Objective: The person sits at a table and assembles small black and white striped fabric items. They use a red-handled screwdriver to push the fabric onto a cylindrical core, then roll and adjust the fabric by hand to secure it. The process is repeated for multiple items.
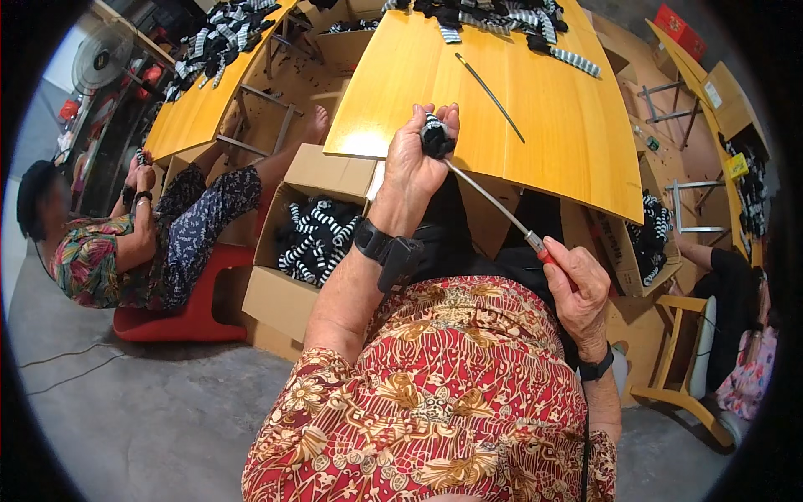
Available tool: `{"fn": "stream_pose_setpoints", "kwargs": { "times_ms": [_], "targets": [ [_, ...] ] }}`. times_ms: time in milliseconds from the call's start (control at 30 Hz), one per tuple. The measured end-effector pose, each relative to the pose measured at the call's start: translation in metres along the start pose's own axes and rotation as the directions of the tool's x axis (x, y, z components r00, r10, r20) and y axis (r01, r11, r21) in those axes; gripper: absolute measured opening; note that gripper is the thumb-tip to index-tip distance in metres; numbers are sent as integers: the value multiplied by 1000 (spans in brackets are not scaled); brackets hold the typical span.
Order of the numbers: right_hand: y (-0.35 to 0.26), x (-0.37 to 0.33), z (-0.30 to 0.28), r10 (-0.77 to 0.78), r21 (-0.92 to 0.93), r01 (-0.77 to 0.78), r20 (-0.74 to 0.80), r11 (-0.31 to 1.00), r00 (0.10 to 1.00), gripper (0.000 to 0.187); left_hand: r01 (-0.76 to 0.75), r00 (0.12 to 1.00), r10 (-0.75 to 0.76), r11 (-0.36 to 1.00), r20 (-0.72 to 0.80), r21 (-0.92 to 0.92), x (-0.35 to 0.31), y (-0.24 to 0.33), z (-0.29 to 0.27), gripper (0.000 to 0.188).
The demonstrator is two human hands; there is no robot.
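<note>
My left hand [411, 167] is raised at the near edge of the yellow table [393, 92], its fingers wrapped round a bunched black-and-white striped knit piece [435, 136] that looks like a sock. In my right hand [584, 289], lower and to the right, is the red handle of a screwdriver-like tool [500, 207]. Its long metal shaft slants up to the left, and its tip meets the knit piece or is hidden behind it. A thin dark rod [492, 100] lies on the tabletop beyond my left hand.
Striped knit pieces [510, 18] are heaped at the table's far end. An open cardboard box [276, 276] of them stands by my left forearm, another box [648, 268] at the right. To the left, a co-worker [125, 243] sits on a red chair [188, 322]; another person [744, 335] sits far right.
</note>
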State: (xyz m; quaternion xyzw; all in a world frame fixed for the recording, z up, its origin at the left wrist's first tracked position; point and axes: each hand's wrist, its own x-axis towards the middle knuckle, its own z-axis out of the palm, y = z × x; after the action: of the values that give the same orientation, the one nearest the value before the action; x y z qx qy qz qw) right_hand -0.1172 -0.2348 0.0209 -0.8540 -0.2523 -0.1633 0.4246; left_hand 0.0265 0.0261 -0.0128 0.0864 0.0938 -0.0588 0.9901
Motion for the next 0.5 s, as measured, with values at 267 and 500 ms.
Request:
{"fn": "stream_pose_setpoints", "kwargs": {
  "times_ms": [267,500],
  "targets": [
    [1,2,2,17,35,-16,-49,999,999,31,-26,1000,26,999,-3,22,-2,-5,7,25],
    [3,3,5,74,58,-68,-102,996,992,30,-34,997,33,999,69,17,-6,-16,8,24]
  ]
}}
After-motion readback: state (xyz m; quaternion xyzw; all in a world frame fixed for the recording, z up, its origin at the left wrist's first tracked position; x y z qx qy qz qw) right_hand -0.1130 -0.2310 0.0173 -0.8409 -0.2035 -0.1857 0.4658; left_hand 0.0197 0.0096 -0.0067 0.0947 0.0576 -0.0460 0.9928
